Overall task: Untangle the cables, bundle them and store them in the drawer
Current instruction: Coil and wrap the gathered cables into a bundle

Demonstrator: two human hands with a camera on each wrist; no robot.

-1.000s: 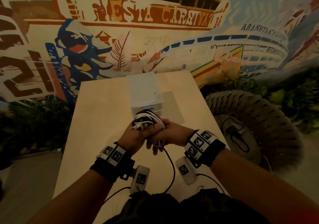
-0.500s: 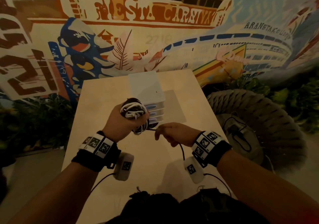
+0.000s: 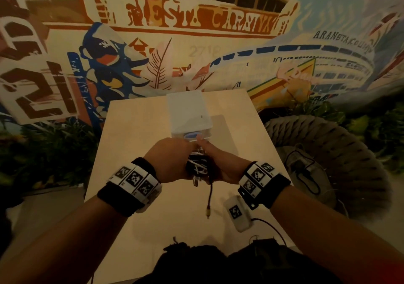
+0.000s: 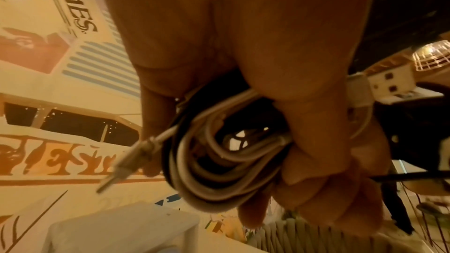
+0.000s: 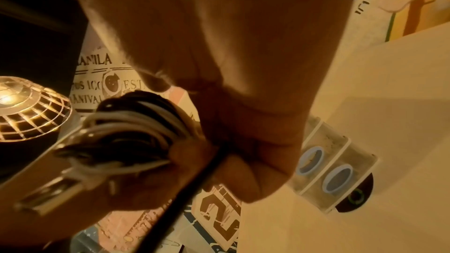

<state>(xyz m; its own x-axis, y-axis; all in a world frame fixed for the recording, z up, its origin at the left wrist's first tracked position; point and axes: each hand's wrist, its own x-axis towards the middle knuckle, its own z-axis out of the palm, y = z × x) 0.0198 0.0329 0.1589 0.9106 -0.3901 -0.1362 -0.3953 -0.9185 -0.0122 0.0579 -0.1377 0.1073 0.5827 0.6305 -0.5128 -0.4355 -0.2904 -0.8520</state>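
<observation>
half a second ago the hands were apart; now the right hand (image 3: 218, 163) has come back against the coiled bundle of black and white cables (image 3: 197, 167) that the left hand (image 3: 172, 159) grips, held above the pale wooden table (image 3: 131, 135) just before the small white plastic drawer unit (image 3: 189, 113). bundling looks nearly done, with one black cable end (image 3: 208, 211) dangling. the left wrist view shows fingers (image 4: 316, 141) clamped round the loops; the right wrist view shows a pinched black strand (image 5: 194, 186) and shut drawers.

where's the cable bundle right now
In the head view the cable bundle is at centre, held between the left hand and right hand, just before the drawer unit.
</observation>
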